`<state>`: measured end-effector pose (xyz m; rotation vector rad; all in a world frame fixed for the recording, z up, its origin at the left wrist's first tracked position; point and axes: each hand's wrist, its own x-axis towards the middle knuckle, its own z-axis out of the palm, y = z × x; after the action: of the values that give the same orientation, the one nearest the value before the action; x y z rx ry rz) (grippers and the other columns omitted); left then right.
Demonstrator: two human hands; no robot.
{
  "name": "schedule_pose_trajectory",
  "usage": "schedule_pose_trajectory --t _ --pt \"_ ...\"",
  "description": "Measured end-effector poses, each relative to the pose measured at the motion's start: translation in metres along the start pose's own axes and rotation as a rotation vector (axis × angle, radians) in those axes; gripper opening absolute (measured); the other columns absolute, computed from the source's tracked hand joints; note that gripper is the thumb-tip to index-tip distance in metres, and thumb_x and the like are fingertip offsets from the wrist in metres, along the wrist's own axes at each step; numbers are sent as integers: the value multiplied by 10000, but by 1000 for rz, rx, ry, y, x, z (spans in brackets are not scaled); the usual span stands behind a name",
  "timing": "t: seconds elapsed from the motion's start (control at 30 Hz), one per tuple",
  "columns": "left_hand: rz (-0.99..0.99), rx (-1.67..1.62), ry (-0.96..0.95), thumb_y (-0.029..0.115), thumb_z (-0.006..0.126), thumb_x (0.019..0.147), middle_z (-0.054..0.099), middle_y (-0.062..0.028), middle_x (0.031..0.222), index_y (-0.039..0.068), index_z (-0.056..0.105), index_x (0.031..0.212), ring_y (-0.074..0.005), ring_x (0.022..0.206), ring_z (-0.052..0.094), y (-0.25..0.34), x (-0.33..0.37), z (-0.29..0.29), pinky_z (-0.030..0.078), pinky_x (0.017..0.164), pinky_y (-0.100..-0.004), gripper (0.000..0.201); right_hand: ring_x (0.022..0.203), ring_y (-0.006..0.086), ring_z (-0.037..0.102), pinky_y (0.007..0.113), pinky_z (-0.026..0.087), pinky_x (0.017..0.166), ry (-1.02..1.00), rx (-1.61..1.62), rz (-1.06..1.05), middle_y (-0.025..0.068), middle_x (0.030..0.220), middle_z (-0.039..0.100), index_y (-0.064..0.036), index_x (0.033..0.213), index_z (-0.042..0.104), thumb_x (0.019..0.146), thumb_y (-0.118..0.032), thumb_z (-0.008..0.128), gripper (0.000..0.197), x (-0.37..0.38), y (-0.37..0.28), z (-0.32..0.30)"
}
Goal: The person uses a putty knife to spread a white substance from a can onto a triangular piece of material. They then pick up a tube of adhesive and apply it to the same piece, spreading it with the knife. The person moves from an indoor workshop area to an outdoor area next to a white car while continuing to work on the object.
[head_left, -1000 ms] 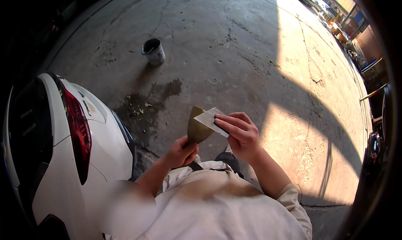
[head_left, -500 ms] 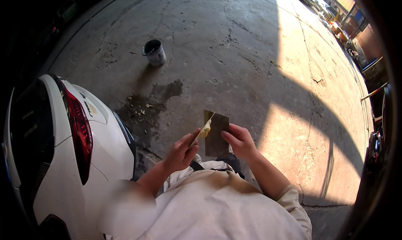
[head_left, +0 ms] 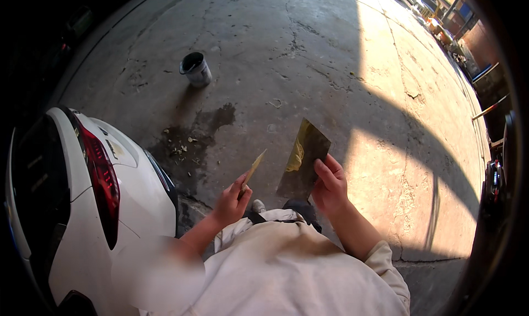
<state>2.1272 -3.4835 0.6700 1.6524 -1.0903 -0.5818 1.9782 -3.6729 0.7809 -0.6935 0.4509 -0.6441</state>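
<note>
My left hand (head_left: 231, 202) is closed around a thin putty spreader (head_left: 254, 168), seen nearly edge-on with its tip pointing up and away. Pale yellow residue shows along the blade. To its right, my right hand (head_left: 332, 185) grips a flat dark rectangular plate (head_left: 313, 146) by its right edge, thumb on the upper face. A smear of yellow putty (head_left: 296, 155) lies on the plate's left part. Spreader and plate are apart, both held in the air before my body.
At the left stands a white car (head_left: 144, 197) with a red tail light (head_left: 102, 186). A grey bucket (head_left: 199, 75) with a dark inside sits on the cracked concrete floor (head_left: 259, 57). Pale scraps (head_left: 183, 146) lie by a damp dark stain (head_left: 219, 116). Sunlight falls at the right.
My hands have drawn apart. The yellow lump that was on the spreader is now on the plate, which has moved up and right and tilted clockwise. The spreader has shifted left.
</note>
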Motion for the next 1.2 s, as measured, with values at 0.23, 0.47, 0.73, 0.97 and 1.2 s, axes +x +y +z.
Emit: schedule_pose_trajectory --t 0.23,0.47,0.73,0.97,1.2 --pt "-549 -948 -434 193 490 982 471 -21 696 69 482 917 -72 485 393 36 4 -12 314 423 -237 140 854 272 630 326 532 723 -663 -1296 -938 105 1082 662 -57 1126 640 703 76 630 443 22 -19 3" --pt "-391 -922 -465 192 486 986 462 -14 686 66 486 952 -62 482 365 33 0 -19 278 416 -211 130 792 275 619 361 525 707 -735 -1643 -445 73 1013 672 -111 1180 617 731 27 640 470 18 -40 -1" --pt "-462 -903 -154 202 465 1000 448 8 664 58 465 922 -48 512 380 38 6 5 319 451 -227 165 831 227 567 346 487 709 -307 -1663 -1021 52 1125 612 -81 1145 649 717 -12 625 434 1 -19 5" --pt "-412 -714 -110 201 452 995 471 -2 731 83 435 955 -56 510 393 33 10 18 348 459 -238 126 871 177 532 311 459 765 -543 -1857 -1018 -3 1178 564 -89 1160 640 683 -72 600 479 -8 6 15" --pt "-456 -768 -136 232 462 995 469 -3 735 95 431 933 -70 502 392 32 8 18 345 459 -241 153 859 194 534 328 472 765 -465 -1842 -1023 -4 1168 584 -86 1148 631 671 -59 614 478 4 6 10"
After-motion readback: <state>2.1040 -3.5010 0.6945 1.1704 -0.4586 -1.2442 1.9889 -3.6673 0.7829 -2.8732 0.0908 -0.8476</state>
